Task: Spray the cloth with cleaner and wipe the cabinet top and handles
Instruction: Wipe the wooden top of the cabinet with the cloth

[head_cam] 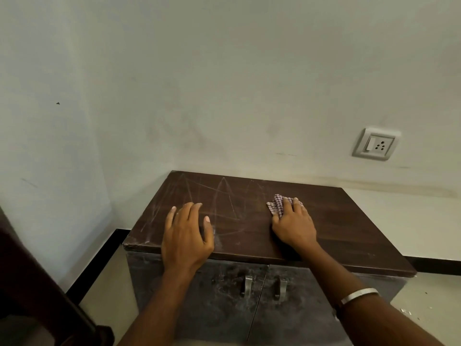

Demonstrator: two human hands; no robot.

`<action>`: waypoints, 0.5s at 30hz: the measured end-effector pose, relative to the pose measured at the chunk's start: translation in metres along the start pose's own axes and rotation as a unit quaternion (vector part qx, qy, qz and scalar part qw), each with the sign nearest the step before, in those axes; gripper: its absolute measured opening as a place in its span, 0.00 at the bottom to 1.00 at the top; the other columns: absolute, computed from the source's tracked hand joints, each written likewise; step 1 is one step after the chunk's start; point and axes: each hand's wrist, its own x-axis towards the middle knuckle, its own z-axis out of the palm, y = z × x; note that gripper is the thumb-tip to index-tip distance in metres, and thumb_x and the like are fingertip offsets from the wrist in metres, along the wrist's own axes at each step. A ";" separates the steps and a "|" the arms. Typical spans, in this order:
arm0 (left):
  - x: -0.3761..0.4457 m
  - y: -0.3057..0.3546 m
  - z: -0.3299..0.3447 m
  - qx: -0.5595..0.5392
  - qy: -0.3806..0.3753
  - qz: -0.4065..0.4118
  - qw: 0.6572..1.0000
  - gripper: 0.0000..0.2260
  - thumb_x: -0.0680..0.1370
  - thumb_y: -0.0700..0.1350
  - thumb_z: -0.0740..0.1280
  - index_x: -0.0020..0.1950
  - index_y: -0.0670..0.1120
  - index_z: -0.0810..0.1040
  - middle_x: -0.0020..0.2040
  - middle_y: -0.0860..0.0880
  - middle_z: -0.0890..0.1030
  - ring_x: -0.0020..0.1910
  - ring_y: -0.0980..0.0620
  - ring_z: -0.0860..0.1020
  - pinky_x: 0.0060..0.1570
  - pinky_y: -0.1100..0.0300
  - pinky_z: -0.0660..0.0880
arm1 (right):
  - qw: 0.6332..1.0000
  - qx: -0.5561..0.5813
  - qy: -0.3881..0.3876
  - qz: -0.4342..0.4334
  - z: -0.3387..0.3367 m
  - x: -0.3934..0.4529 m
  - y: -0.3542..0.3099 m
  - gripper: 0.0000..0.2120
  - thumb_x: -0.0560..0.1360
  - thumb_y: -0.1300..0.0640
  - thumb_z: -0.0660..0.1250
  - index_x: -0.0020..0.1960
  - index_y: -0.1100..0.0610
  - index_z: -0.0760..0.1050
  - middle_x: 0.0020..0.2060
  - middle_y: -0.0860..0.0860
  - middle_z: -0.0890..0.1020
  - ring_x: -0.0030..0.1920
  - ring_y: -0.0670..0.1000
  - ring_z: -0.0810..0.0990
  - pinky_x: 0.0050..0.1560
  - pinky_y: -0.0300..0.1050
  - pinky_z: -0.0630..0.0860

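Two hands, left hand [185, 234] and right hand [294, 222], one cloth [276, 206], two handles [248, 285].

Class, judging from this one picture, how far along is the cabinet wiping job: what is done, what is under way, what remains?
Done: the right half of the cabinet top looks clean.
In hand: the right hand presses the checked cloth mid-top; the left hand rests flat, empty.
Left: chalky streaks on the left half, and the two metal handles on the dusty doors. No spray bottle is visible.
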 end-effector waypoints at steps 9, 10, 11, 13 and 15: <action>0.000 0.000 0.001 -0.005 0.000 0.000 1.000 0.21 0.78 0.53 0.52 0.62 0.45 0.76 0.59 0.47 0.79 0.61 0.50 0.76 0.71 0.48 0.63 | 1.000 -0.005 -0.006 -0.019 0.014 0.015 -0.033 0.30 0.80 0.44 0.51 0.78 0.54 0.50 0.78 0.57 0.52 0.78 0.58 0.51 0.77 0.54 0.50; -0.001 0.000 0.001 -0.005 0.002 -0.001 1.000 0.21 0.78 0.53 0.52 0.62 0.45 0.76 0.59 0.47 0.80 0.61 0.50 0.76 0.71 0.49 0.63 | 0.999 -0.004 -0.008 -0.033 0.018 0.017 -0.043 0.30 0.80 0.44 0.51 0.78 0.54 0.50 0.78 0.57 0.52 0.78 0.58 0.51 0.77 0.54 0.50; -0.001 0.000 0.001 -0.004 0.003 -0.001 1.000 0.21 0.78 0.53 0.52 0.62 0.45 0.76 0.60 0.48 0.79 0.61 0.50 0.76 0.71 0.49 0.63 | 0.999 -0.001 -0.009 -0.047 0.023 0.018 -0.052 0.30 0.80 0.44 0.51 0.78 0.54 0.50 0.78 0.57 0.52 0.78 0.58 0.51 0.77 0.54 0.50; -0.001 0.000 0.001 -0.004 0.002 -0.004 1.000 0.21 0.78 0.53 0.52 0.62 0.45 0.76 0.60 0.48 0.79 0.61 0.51 0.76 0.71 0.49 0.63 | 0.998 0.004 -0.006 -0.068 0.028 0.021 -0.066 0.30 0.79 0.44 0.52 0.78 0.54 0.51 0.78 0.57 0.53 0.78 0.58 0.51 0.77 0.54 0.50; 0.000 0.000 0.001 -0.004 0.002 -0.005 1.000 0.21 0.78 0.53 0.52 0.63 0.45 0.76 0.60 0.48 0.79 0.62 0.51 0.75 0.71 0.49 0.63 | 0.997 0.013 -0.006 -0.075 0.030 0.025 -0.069 0.30 0.79 0.44 0.52 0.78 0.53 0.52 0.78 0.57 0.53 0.78 0.58 0.52 0.77 0.54 0.50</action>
